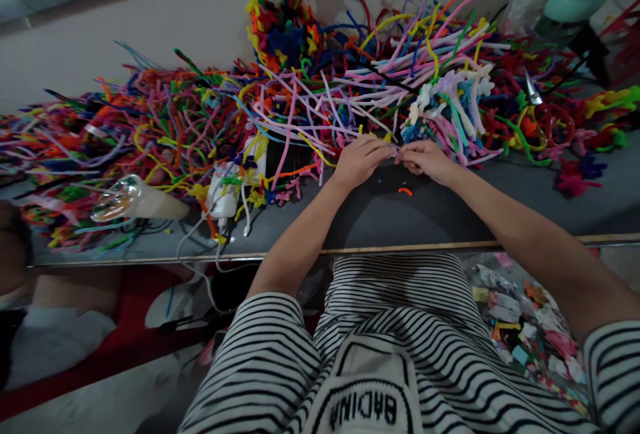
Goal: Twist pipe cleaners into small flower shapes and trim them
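Observation:
My left hand (364, 159) and my right hand (424, 159) meet fingertip to fingertip over the dark table. Both are closed, pinching a small light purple pipe cleaner (393, 149) between them; most of it is hidden by the fingers. Just below the hands a short orange pipe cleaner piece (405, 191) lies on the tabletop. A bunch of pastel pipe cleaners (453, 111), white, teal and pink, sits beyond my right hand. Long pink and lilac pipe cleaners (300, 114) are strewn beyond my left hand.
Scissors (534, 97) with red and yellow handles lie at the right. A white charger (223, 194) with cables and a plastic cup (150, 199) stand left. A multicoloured pile (165, 107) lines the wall. Someone's knee (75, 287) shows at the left. A scrap-filled bin (535, 327) is below.

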`<state>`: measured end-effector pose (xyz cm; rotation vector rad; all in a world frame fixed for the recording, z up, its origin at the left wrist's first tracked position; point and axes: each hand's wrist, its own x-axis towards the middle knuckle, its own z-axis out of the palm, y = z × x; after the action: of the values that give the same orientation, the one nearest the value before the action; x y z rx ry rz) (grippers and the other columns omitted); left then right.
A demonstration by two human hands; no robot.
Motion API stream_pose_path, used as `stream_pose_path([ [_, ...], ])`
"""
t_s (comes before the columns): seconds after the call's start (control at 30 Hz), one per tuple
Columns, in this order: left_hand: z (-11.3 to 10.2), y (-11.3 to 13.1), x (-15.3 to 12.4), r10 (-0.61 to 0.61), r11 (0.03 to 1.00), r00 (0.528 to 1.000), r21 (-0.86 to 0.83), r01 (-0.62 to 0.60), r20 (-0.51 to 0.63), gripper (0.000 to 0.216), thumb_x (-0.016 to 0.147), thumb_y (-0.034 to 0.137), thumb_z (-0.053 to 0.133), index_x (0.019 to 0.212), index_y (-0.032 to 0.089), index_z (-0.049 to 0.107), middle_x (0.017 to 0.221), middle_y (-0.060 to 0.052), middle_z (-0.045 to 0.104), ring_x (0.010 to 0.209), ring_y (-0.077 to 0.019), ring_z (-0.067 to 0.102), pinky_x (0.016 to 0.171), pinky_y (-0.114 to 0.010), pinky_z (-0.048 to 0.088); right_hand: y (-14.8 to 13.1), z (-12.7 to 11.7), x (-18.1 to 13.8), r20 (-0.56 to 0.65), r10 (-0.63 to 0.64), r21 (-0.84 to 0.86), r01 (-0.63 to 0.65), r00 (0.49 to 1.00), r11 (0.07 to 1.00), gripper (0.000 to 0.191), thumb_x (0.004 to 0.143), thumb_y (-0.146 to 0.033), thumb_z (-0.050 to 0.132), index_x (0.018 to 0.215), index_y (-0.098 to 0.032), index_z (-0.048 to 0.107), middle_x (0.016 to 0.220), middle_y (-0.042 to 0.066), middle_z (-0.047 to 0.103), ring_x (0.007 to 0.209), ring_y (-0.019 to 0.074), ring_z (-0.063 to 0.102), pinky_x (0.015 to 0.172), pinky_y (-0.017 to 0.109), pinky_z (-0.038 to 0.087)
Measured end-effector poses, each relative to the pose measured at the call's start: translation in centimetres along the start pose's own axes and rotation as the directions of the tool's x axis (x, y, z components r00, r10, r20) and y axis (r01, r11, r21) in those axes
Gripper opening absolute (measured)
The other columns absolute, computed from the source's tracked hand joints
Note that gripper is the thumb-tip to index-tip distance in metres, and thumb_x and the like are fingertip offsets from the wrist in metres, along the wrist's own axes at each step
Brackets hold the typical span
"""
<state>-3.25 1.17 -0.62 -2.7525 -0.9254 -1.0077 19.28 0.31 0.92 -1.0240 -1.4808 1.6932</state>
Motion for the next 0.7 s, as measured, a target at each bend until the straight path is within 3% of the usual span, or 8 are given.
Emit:
stream_pose_path([
  [0.13, 0.1, 0.1, 0.0, 0.052, 0.998, 0.999, 0.039, -0.052, 0.013, 0.029, 0.108, 0.032, 0.044, 0.113, 0.024, 0.071, 0.112, -0.006, 0.077, 0.112, -0.0185, 0.068, 0.104, -0.039, 0.053, 0.1, -0.9, 0.1, 0.163, 0.001, -0.053, 0.007, 0.987, 0.999, 0.023, 0.081, -0.035, 0.079, 0.081, -0.012, 0.072, 0.048, -0.008, 0.042, 0.040, 0.0028, 0.027, 0.040, 0.021, 0.015],
  [0.3, -0.1, 0.5, 0.2, 0.127, 0.984, 0.988, 0.116, -0.137, 0.083, 0.030, 0.109, 0.032, 0.041, 0.114, 0.023, 0.069, 0.111, -0.007, 0.077, 0.116, -0.0197, 0.068, 0.102, -0.037, 0.052, 0.3, -1.5, 0.0, 0.227, -0.020, -0.080, 0.039, 0.974, 0.996, 0.034, 0.080, -0.044, 0.083, 0.082, -0.013, 0.071, 0.047, -0.008, 0.044, 0.039, 0.0027, 0.026, 0.039, 0.022, 0.014],
  [0.5, -0.2, 1.4, 0.5, 0.194, 0.966, 0.967, 0.142, -0.218, 0.168, 0.042, 0.110, 0.032, 0.028, 0.108, 0.019, 0.068, 0.105, -0.010, 0.075, 0.106, -0.0198, 0.070, 0.092, -0.033, 0.053, 0.2, -1.8, -0.6, 0.364, -0.039, -0.056, 0.064, 0.931, 0.996, 0.044, 0.078, -0.053, 0.085, 0.083, -0.012, 0.070, 0.045, -0.010, 0.039, 0.039, 0.0027, 0.025, 0.039, 0.022, 0.016],
  [0.6, -0.5, 2.0, 0.6, 0.187, 0.972, 0.961, 0.104, -0.211, 0.203, 0.042, 0.110, 0.035, 0.028, 0.106, 0.019, 0.066, 0.100, -0.011, 0.073, 0.103, -0.0211, 0.069, 0.089, -0.034, 0.052, 0.2, -1.8, -0.7, 0.367, -0.034, -0.072, 0.065, 0.930, 0.995, 0.044, 0.078, -0.053, 0.084, 0.084, -0.012, 0.070, 0.046, -0.010, 0.040, 0.039, 0.0031, 0.026, 0.039, 0.023, 0.016],
  [0.7, -0.5, 2.7, 0.5, 0.131, 0.989, 0.978, 0.041, -0.139, 0.160, 0.036, 0.107, 0.037, 0.033, 0.101, 0.019, 0.064, 0.096, -0.011, 0.071, 0.099, -0.0230, 0.067, 0.085, -0.036, 0.052, 0.1, -1.5, -0.7, 0.286, -0.035, -0.166, 0.085, 0.958, 0.982, 0.037, 0.077, -0.049, 0.082, 0.084, -0.013, 0.071, 0.049, -0.008, 0.045, 0.041, 0.0038, 0.029, 0.042, 0.023, 0.018],
])
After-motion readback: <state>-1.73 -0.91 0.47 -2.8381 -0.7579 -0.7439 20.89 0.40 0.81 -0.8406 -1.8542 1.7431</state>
